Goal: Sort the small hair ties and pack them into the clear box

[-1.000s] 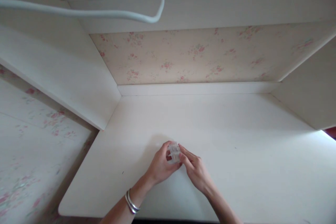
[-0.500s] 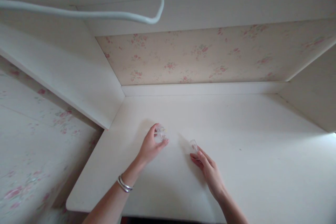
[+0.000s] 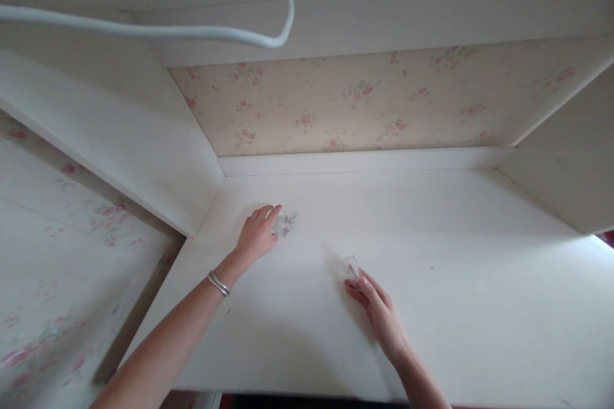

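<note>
At the left of the white tabletop, a small clear plastic container [image 3: 285, 223] rests on the surface, with some small things or details inside that I cannot make out. Beside its left edge is my left hand [image 3: 258, 233], fingers spread and thumb apart; whether a fingertip still touches it is unclear. My right hand [image 3: 381, 310], nearer the front, pinches a small clear plastic piece [image 3: 353, 267] between thumb and fingers. That piece tilts up toward the left, above its shadow on the table.
The white tabletop [image 3: 374, 217] ends at a low white ledge [image 3: 364, 162] under flowered wallpaper. White side panels [image 3: 144, 128] stand left and right. A pale cable or tube [image 3: 192, 32] hangs across the upper left. A tiny dark speck lies near the left forearm.
My hands, together at first, have parted, each with a clear plastic part. The left moved away and left, put its container on the table and loosened its fingers. The right kept its piece.
</note>
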Tool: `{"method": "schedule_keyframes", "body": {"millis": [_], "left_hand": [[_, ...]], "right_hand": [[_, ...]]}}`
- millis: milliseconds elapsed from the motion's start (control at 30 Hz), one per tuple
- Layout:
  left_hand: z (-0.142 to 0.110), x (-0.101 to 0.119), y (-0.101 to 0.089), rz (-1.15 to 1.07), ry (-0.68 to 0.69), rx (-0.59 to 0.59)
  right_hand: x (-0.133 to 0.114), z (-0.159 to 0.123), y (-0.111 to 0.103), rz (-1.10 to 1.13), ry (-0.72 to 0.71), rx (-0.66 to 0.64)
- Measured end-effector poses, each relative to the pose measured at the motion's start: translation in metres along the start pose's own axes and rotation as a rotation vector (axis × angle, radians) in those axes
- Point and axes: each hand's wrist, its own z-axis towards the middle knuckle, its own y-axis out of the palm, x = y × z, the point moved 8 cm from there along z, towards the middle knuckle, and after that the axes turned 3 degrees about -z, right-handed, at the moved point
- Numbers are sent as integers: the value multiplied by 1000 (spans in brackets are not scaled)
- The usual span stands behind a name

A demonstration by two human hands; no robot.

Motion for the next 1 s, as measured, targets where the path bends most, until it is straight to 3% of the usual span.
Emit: {"method": "schedule_keyframes", "body": {"millis": [200, 300, 400, 633, 800, 1000], "left_hand": [[-10, -2, -20, -196, -27, 165], [-27, 3, -28, -444, -104, 290], [-49, 19, -20, -760, -190, 325], [-88, 81, 24, -1437, -416, 77], [-101, 91, 32, -1526, -425, 98], [-105, 96, 34, -1590, -373, -19]], "right_hand": [[-16, -9, 6, -52, 5, -20], [-31, -14, 18, -127, -14, -33], [-48, -15, 38, -167, -111, -36], [-83, -24, 91, -338, -449, -75], [-89, -35, 105, -525, -492, -73], [-90, -43, 103, -631, -546, -17]]}}
